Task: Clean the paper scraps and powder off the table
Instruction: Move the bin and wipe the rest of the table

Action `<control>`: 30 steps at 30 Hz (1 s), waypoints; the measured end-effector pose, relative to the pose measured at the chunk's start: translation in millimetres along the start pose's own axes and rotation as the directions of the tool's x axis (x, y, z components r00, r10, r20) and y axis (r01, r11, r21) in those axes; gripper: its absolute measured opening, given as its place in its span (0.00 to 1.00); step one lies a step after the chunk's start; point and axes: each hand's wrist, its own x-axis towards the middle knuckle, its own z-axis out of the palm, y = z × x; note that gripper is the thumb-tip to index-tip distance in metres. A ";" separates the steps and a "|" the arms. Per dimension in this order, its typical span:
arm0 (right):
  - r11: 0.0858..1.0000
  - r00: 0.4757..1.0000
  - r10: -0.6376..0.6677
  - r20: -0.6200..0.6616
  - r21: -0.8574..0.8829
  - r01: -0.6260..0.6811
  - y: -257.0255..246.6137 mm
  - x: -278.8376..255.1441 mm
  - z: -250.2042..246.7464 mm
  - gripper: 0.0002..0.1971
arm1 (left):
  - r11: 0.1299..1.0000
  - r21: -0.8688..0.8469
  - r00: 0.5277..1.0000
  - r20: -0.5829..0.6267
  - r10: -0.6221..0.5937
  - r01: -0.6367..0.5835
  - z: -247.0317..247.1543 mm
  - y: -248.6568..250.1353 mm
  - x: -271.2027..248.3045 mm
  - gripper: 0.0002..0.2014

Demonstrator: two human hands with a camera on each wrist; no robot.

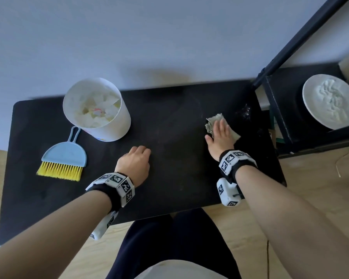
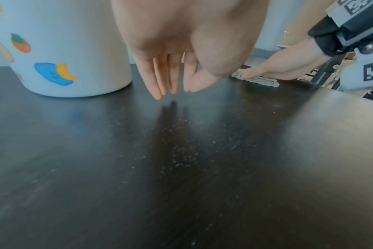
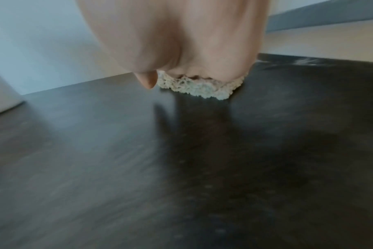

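Note:
My right hand [image 1: 220,131] lies flat with straight fingers on a pale green cloth [image 1: 215,117], pressing it to the black table [image 1: 169,188] near the far right. The right wrist view shows the cloth [image 3: 198,89] bunched under the palm [image 3: 181,50]. My left hand [image 1: 141,152] hovers over the table's middle and holds nothing; its fingers [image 2: 172,84] hang down relaxed just above the top. Fine white powder specks [image 2: 181,151] dot the surface beneath it. Paper scraps [image 1: 97,109] fill a white bin [image 1: 109,125] at the far left.
A blue dustpan [image 1: 66,156] with a yellow-bristled brush [image 1: 59,171] lies left of my left hand. A black shelf frame [image 1: 280,117] stands against the table's right end, with a white plate of powder [image 1: 328,101] on it. The bin [image 2: 74,50] stands close to my left hand.

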 end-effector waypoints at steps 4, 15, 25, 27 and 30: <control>0.953 0.955 -0.295 0.027 -0.069 0.297 -67.2 -7.4 19.4 0.32 | 0.999 0.034 1.000 0.005 -0.024 0.024 -4.8 -17.5 -2.9 0.14; 0.872 0.872 -0.483 0.073 -0.050 0.487 -99.2 1.4 22.7 0.30 | 0.999 0.033 0.999 -0.020 -0.034 0.034 -6.7 -10.3 3.9 0.14; 0.991 0.992 0.125 -0.023 0.043 -0.124 78.2 45.8 -41.4 0.32 | 1.000 0.021 1.000 -0.008 0.004 -0.004 -4.3 45.3 39.5 0.16; 0.991 0.991 0.124 -0.042 0.052 -0.121 65.9 50.2 -40.2 0.33 | 1.000 0.022 1.000 -0.017 -0.015 0.015 -7.0 49.5 43.6 0.16; 0.994 0.992 -0.113 -0.052 -0.007 0.113 20.1 56.8 -31.8 0.32 | 0.998 0.003 0.997 -0.052 -0.064 0.064 -11.1 51.7 47.5 0.15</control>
